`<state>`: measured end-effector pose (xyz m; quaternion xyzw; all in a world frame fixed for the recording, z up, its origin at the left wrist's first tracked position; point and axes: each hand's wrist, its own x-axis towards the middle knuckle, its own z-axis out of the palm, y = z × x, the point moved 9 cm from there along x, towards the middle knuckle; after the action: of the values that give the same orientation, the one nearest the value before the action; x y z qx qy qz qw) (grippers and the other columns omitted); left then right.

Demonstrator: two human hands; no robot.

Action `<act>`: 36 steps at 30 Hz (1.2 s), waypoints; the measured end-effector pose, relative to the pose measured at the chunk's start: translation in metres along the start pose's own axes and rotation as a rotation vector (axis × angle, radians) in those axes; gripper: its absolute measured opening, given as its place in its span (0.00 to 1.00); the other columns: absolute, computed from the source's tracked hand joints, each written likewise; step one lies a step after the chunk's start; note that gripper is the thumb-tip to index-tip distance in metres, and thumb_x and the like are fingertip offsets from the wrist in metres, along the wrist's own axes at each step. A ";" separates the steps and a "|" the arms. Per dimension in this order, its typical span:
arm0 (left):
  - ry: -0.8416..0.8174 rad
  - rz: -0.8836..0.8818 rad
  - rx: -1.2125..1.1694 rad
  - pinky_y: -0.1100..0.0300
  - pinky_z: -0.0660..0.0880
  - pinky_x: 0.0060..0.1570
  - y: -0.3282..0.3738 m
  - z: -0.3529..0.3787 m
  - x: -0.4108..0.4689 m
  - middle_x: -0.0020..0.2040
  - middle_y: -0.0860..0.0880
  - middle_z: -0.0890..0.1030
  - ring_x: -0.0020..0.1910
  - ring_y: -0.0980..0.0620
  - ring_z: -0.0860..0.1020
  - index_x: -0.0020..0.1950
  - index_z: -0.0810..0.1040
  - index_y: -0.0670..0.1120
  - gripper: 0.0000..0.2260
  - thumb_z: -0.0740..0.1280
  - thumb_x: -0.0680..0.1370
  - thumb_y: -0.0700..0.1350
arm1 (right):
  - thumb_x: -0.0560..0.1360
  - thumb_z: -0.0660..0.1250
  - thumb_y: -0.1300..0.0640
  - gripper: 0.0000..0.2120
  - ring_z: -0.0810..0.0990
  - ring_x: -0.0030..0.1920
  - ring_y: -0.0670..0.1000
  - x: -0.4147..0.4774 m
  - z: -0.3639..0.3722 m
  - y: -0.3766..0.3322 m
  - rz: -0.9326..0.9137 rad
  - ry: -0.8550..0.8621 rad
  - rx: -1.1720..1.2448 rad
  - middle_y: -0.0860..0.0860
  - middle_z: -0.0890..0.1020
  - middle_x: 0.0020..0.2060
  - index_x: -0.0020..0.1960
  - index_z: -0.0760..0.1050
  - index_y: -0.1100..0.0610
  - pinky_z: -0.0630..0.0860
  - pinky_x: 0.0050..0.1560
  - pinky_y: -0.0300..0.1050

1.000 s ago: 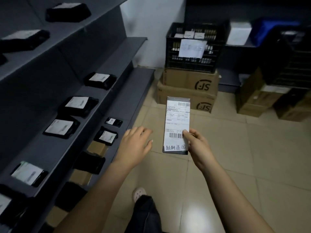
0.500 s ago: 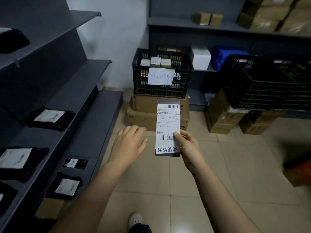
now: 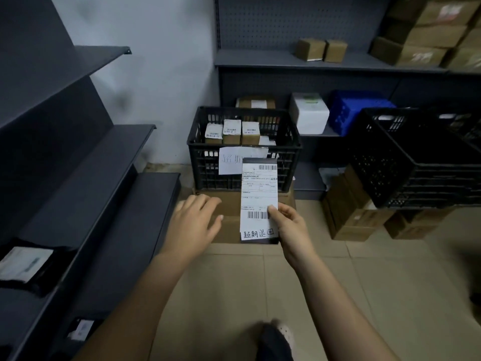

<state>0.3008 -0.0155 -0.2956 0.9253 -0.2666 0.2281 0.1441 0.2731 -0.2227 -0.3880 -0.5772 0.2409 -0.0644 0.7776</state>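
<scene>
My right hand pinches a slim black parcel by its lower right edge and holds it upright in front of me. A white shipping label with barcodes and handwritten characters covers the parcel's face. My left hand hovers just left of the parcel with fingers spread and relaxed, holding nothing. Straight ahead stands a black plastic crate with a handwritten paper sign on its front and several small labelled boxes inside. The crate rests on stacked cardboard cartons.
Dark grey shelves run along the left, with black labelled parcels on the lower levels. To the right a second black crate sits on cartons. Back shelving holds brown boxes, a white box and a blue crate. Tiled floor lies underfoot.
The view has swung right and closer to the black crate; the left shelves have slid out of frame. My hands keep the same pose, the parcel still held by the right one.
</scene>
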 end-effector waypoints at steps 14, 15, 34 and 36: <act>0.023 -0.073 0.015 0.53 0.74 0.45 -0.008 0.126 0.234 0.47 0.49 0.80 0.45 0.46 0.78 0.54 0.80 0.45 0.12 0.74 0.72 0.43 | 0.77 0.69 0.55 0.08 0.84 0.50 0.55 0.269 -0.009 -0.103 0.027 -0.059 -0.060 0.54 0.86 0.48 0.54 0.78 0.57 0.79 0.57 0.54; 0.031 -0.069 0.014 0.54 0.73 0.44 -0.012 0.133 0.247 0.47 0.49 0.80 0.45 0.46 0.78 0.54 0.80 0.45 0.12 0.72 0.72 0.44 | 0.77 0.69 0.55 0.08 0.84 0.51 0.55 0.284 -0.008 -0.106 0.032 -0.061 -0.060 0.54 0.86 0.48 0.54 0.78 0.57 0.79 0.57 0.55; -0.259 0.110 -0.085 0.52 0.74 0.44 -0.144 0.362 0.480 0.47 0.48 0.78 0.46 0.46 0.76 0.55 0.79 0.45 0.14 0.74 0.71 0.45 | 0.78 0.68 0.55 0.05 0.82 0.46 0.52 0.561 0.014 -0.086 0.215 0.274 -0.248 0.52 0.84 0.46 0.49 0.77 0.57 0.78 0.48 0.47; -0.315 0.088 -0.086 0.51 0.75 0.46 -0.153 0.388 0.486 0.48 0.48 0.78 0.47 0.46 0.76 0.55 0.79 0.45 0.14 0.74 0.71 0.45 | 0.78 0.68 0.56 0.03 0.81 0.46 0.52 0.577 0.012 -0.073 0.265 0.295 -0.281 0.51 0.83 0.45 0.48 0.76 0.56 0.78 0.47 0.47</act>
<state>0.8867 -0.2490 -0.4069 0.9300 -0.3358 0.0745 0.1298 0.7970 -0.4542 -0.4909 -0.6273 0.4320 -0.0113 0.6479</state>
